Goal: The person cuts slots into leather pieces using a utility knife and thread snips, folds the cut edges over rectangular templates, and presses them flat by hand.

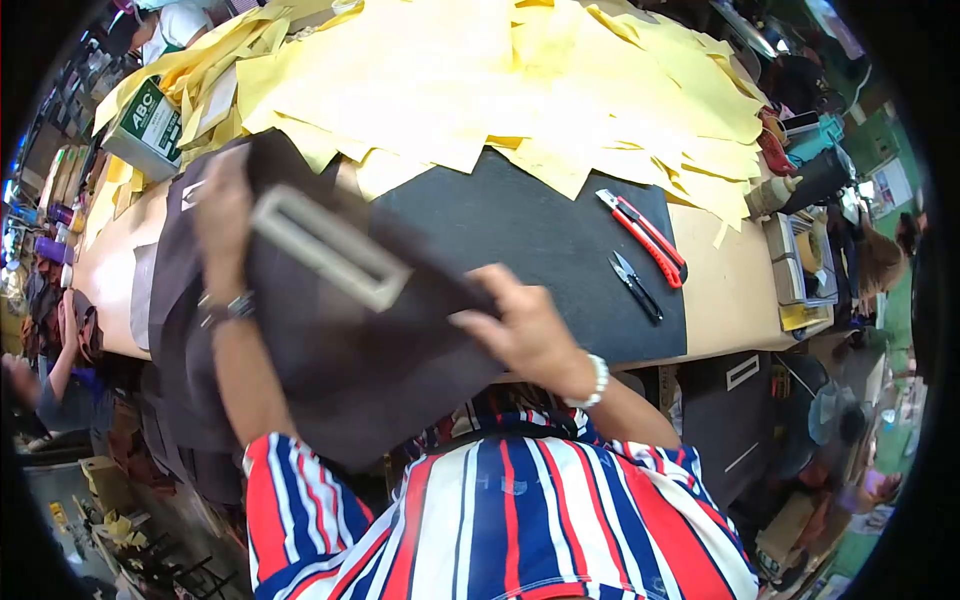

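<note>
Though dark brown, cream-marked sheet

A panel extends over the left part of the table and its near edge, between a person's left hand and right hand. To its right, on the mat, lies a cutter, snips just before it. Behind, pieces overlap the mat's far edge; a box stands far left, a tray far right.
</note>
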A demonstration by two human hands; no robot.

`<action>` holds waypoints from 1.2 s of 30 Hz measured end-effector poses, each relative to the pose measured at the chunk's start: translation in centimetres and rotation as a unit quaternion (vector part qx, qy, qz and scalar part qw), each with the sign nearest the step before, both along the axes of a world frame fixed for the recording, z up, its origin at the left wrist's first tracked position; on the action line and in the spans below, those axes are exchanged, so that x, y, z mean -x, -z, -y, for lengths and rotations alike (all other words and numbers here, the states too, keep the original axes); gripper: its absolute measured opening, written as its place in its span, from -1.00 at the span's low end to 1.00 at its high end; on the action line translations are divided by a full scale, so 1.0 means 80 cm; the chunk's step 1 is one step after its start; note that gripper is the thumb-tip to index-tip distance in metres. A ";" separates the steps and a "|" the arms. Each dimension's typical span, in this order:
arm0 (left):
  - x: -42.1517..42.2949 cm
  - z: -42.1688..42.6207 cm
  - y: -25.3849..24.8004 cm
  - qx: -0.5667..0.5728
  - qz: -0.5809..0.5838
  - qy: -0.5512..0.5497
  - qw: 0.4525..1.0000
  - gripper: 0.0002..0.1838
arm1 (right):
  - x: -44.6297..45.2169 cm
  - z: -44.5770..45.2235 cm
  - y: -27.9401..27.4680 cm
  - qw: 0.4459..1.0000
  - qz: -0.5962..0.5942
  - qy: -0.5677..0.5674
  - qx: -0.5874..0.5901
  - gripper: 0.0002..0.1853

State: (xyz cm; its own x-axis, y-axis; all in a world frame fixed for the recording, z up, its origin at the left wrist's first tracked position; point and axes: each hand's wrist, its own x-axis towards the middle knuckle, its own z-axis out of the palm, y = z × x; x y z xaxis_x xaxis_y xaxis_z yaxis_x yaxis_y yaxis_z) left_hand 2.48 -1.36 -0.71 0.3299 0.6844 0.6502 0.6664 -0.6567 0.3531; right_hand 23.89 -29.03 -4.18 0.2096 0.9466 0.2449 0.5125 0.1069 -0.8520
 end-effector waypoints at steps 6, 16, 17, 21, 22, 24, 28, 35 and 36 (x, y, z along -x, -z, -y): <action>-0.171 0.033 0.069 -0.058 -0.045 0.103 0.992 -0.66 | -0.080 0.049 0.030 0.953 0.200 0.220 0.050 -0.49; -0.146 0.287 0.091 0.164 -0.247 0.306 0.905 -0.21 | -0.118 0.130 0.021 0.881 0.300 0.345 0.121 -0.70; -0.147 0.290 0.091 0.168 -0.248 0.305 0.904 -0.21 | -0.118 0.136 0.022 0.896 0.247 0.341 0.144 -0.73; -0.156 0.304 0.096 0.165 -0.244 0.319 0.901 -0.21 | -0.123 0.148 0.022 0.899 0.124 0.402 0.126 -0.81; -0.159 0.308 0.099 0.163 -0.240 0.324 0.901 -0.21 | -0.123 0.149 0.021 0.893 0.102 0.428 0.095 -0.81; -0.163 0.317 0.102 0.156 -0.235 0.323 0.903 -0.21 | -0.122 0.149 0.017 0.877 0.059 0.475 0.032 -0.81; -0.165 0.329 0.101 0.159 -0.232 0.318 0.905 -0.20 | -0.094 0.139 -0.005 0.935 0.067 0.348 0.007 -0.85; -0.158 0.297 0.068 0.182 -0.140 0.292 0.928 -0.28 | -0.131 0.138 -0.001 0.916 0.278 0.284 0.063 -0.82; -0.157 0.283 0.066 0.173 -0.123 0.269 0.939 -0.30 | -0.147 0.130 -0.005 0.915 0.285 0.282 0.040 -0.76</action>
